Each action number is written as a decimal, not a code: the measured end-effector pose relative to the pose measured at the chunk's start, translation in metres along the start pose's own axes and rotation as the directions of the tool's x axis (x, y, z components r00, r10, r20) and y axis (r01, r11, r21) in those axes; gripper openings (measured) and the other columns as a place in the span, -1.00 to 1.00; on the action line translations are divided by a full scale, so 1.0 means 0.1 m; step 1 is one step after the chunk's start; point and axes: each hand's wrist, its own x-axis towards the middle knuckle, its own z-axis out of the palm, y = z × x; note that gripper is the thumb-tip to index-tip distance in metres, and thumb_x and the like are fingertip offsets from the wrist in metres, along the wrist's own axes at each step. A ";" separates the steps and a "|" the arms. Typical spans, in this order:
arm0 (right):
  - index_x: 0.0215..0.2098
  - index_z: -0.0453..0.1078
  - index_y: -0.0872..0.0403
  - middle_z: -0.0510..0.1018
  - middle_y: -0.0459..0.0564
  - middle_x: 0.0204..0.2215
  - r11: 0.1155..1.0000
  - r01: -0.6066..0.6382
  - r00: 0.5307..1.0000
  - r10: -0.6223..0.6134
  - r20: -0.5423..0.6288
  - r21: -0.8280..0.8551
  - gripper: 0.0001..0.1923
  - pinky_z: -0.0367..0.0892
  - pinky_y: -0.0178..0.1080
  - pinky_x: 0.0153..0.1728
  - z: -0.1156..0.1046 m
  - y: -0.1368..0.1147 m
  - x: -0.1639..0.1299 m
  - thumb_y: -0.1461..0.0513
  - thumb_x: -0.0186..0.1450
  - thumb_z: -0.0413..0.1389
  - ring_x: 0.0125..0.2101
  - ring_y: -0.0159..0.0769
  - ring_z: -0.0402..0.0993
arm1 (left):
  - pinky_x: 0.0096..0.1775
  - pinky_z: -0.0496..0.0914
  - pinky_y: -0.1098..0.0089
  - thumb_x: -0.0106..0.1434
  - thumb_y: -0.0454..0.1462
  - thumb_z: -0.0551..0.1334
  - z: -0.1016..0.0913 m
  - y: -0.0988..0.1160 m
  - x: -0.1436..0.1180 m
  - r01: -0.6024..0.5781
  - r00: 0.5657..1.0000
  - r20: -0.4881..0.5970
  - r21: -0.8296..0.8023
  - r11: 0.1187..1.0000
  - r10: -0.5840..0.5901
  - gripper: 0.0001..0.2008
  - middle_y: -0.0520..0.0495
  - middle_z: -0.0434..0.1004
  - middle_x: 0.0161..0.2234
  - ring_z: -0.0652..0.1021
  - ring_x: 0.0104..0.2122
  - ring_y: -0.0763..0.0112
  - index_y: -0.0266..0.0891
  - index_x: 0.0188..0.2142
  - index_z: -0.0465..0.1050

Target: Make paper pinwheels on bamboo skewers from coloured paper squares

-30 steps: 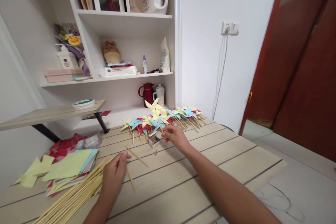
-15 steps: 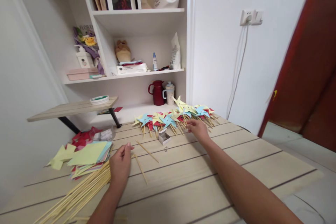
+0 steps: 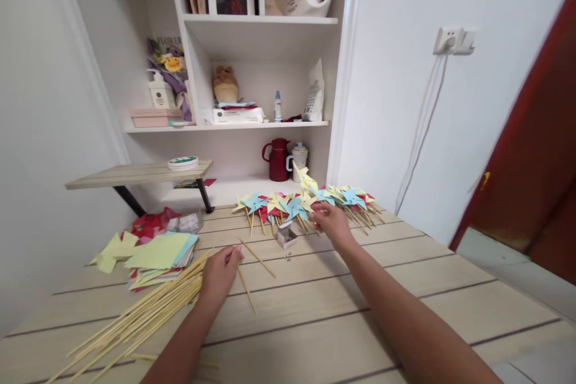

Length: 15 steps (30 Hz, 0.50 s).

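My right hand [image 3: 332, 221] reaches to the far side of the wooden table [image 3: 342, 324] and holds the stick of a yellow pinwheel [image 3: 306, 180] that stands tilted above a row of several yellow, blue and red pinwheels [image 3: 310, 201]. My left hand [image 3: 220, 273] rests on the table with fingers loosely curled, touching the end of a bundle of bamboo sticks [image 3: 139, 315]. Two loose sticks [image 3: 252, 264] lie just right of it. A small open box [image 3: 287, 236] sits between the hands.
A stack of coloured paper squares [image 3: 155, 255] lies at the left, with red scraps behind. White shelves [image 3: 256, 126] hold a red jug, a cup, bottles and a photo frame. A low wooden board [image 3: 139, 173] stands at left. A red door is at right.
My right hand moved right along the pinwheel row, away from the small box, and lifted a yellow pinwheel slightly. The view shifted left. My left hand stayed by the sticks.
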 end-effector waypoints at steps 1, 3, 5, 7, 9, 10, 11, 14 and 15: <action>-0.18 0.48 0.15 0.53 -0.11 -0.63 1.000 0.009 1.000 -0.009 0.021 -0.010 -0.68 0.29 -0.36 -0.63 0.09 -0.07 0.00 0.25 0.08 0.19 -0.67 -0.35 0.43 | -0.52 0.11 0.40 0.17 0.03 0.10 0.01 -0.01 0.00 0.000 1.000 0.017 -0.005 1.000 0.000 -0.60 0.08 0.24 -0.78 0.31 -0.68 0.33 -0.18 -0.54 0.49; -0.16 0.49 0.13 0.49 -0.15 -0.67 0.999 0.033 0.998 -0.031 0.057 -0.035 -0.67 0.28 -0.37 -0.62 0.26 -0.21 0.03 0.27 0.07 0.19 -0.67 -0.37 0.42 | -0.53 0.10 0.40 0.17 0.02 0.11 0.03 -0.04 0.01 -0.002 0.999 0.035 -0.014 1.000 0.002 -0.61 0.09 0.24 -0.78 0.30 -0.69 0.35 -0.18 -0.55 0.49; -0.18 0.50 0.10 0.49 -0.16 -0.66 0.996 0.055 0.996 -0.050 0.076 -0.065 -0.69 0.29 -0.38 -0.58 0.42 -0.33 0.09 0.28 0.07 0.21 -0.65 -0.38 0.43 | -0.53 0.10 0.41 0.18 0.02 0.10 0.03 -0.07 0.02 -0.003 0.999 0.042 -0.022 1.000 0.004 -0.60 0.10 0.23 -0.77 0.30 -0.69 0.36 -0.18 -0.54 0.48; -0.20 0.51 0.08 0.49 -0.17 -0.66 0.992 0.067 0.994 -0.058 0.091 -0.103 -0.71 0.28 -0.38 -0.57 0.57 -0.44 0.15 0.29 0.07 0.22 -0.64 -0.39 0.44 | -0.53 0.11 0.42 0.19 0.02 0.09 0.03 -0.09 0.02 -0.002 0.999 0.046 -0.029 1.000 0.003 -0.60 0.10 0.24 -0.77 0.30 -0.69 0.37 -0.18 -0.54 0.49; -0.22 0.52 0.08 0.50 -0.16 -0.66 0.986 0.078 0.993 -0.063 0.104 -0.147 -0.73 0.27 -0.37 -0.55 0.70 -0.53 0.19 0.31 0.06 0.23 -0.65 -0.40 0.43 | -0.54 0.12 0.42 0.18 0.00 0.09 0.01 -0.11 0.03 0.000 0.999 0.049 -0.034 0.999 0.001 -0.61 0.10 0.24 -0.78 0.32 -0.69 0.36 -0.18 -0.54 0.49; -0.24 0.52 0.08 0.51 -0.15 -0.65 0.982 0.086 0.992 -0.069 0.106 -0.169 -0.74 0.28 -0.37 -0.54 0.74 -0.56 0.21 0.32 0.06 0.24 -0.64 -0.40 0.44 | -0.54 0.12 0.41 0.18 0.00 0.09 0.01 -0.12 0.03 0.001 0.999 0.051 -0.036 0.999 0.001 -0.61 0.10 0.25 -0.78 0.32 -0.69 0.36 -0.18 -0.54 0.49; -0.25 0.53 0.07 0.52 -0.15 -0.63 0.977 0.097 0.992 -0.078 0.104 -0.190 -0.75 0.28 -0.37 -0.53 0.76 -0.58 0.22 0.32 0.06 0.24 -0.63 -0.40 0.44 | -0.54 0.12 0.41 0.18 0.01 0.09 0.00 -0.12 0.04 0.001 0.999 0.051 -0.039 0.999 0.001 -0.61 0.09 0.25 -0.78 0.33 -0.69 0.35 -0.18 -0.54 0.49; -0.26 0.54 0.02 0.59 -0.13 -0.51 0.959 0.138 0.990 -0.123 0.076 -0.249 -0.78 0.28 -0.37 -0.47 0.69 -0.56 0.24 0.28 0.10 0.22 -0.57 -0.41 0.48 | -0.53 0.13 0.41 0.17 0.02 0.09 -0.03 -0.12 0.05 -0.002 0.999 0.047 -0.044 0.999 0.004 -0.61 0.08 0.26 -0.78 0.33 -0.69 0.35 -0.18 -0.54 0.49; -0.25 0.54 0.02 0.60 -0.12 -0.48 0.952 0.142 0.990 -0.131 0.055 -0.272 -0.80 0.28 -0.37 -0.46 0.61 -0.51 0.24 0.27 0.12 0.20 -0.56 -0.41 0.48 | -0.53 0.13 0.41 0.17 0.02 0.10 -0.04 -0.11 0.05 -0.003 0.999 0.046 -0.045 0.999 0.005 -0.61 0.08 0.26 -0.78 0.33 -0.69 0.35 -0.18 -0.55 0.48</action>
